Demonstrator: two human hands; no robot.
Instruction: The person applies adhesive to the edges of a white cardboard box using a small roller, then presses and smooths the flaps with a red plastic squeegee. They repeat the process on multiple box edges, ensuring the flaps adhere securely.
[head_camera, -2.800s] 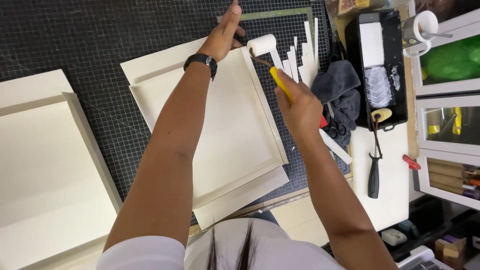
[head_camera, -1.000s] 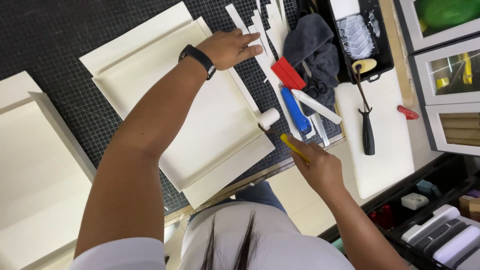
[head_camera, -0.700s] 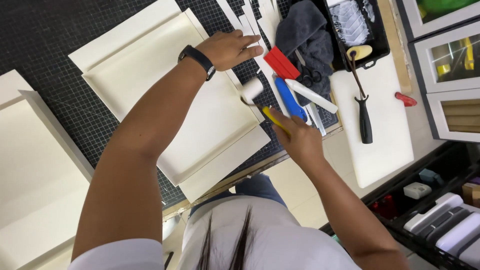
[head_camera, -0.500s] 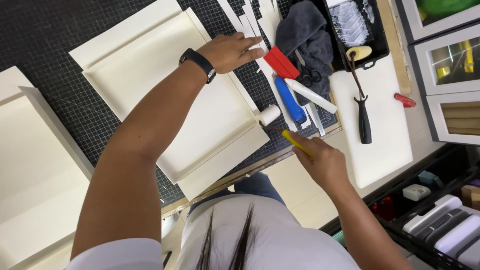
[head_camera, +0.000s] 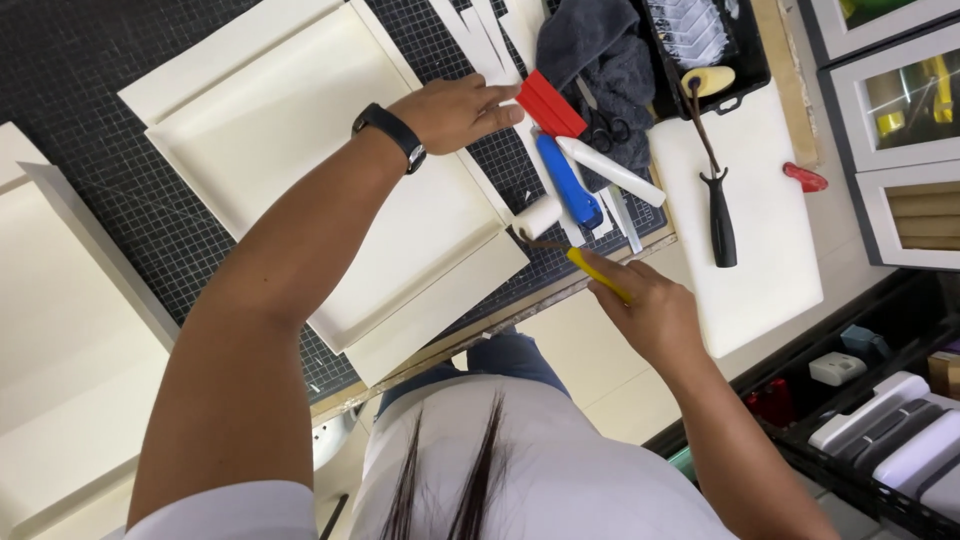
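Cream-coloured, the shallow card tray (head_camera: 330, 190) lies flat on the dark gridded cutting mat (head_camera: 90, 60), its long sides running from upper left to lower right, with a second cream card tray (head_camera: 60, 340) just beside it at the left edge. Over the first tray's upper right corner rests the left hand (head_camera: 455, 110), a black wristwatch (head_camera: 392, 135) on its wrist; the fingers are stretched out flat, holding nothing, tips pointing right toward a red plastic wedge (head_camera: 550, 103).

Right of the tray's lower right side sits the small white foam roller head (head_camera: 540, 216), just beside the card edge, apparently resting on the mat. Its yellow handle (head_camera: 598, 274) slants down and right into the right hand (head_camera: 655, 315), whose fingers are curled closed around it. So the roller lies up and left of that hand, and the right hand is by far the nearer one.

Close beyond the roller lie a blue-handled knife (head_camera: 566, 180), a white tube (head_camera: 610, 170) and white card strips (head_camera: 480, 30), crowding that side. Farther right are a grey cloth (head_camera: 590, 50), a black paint tray (head_camera: 745, 60) and a black-handled roller (head_camera: 718, 200) on a white board (head_camera: 770, 250).
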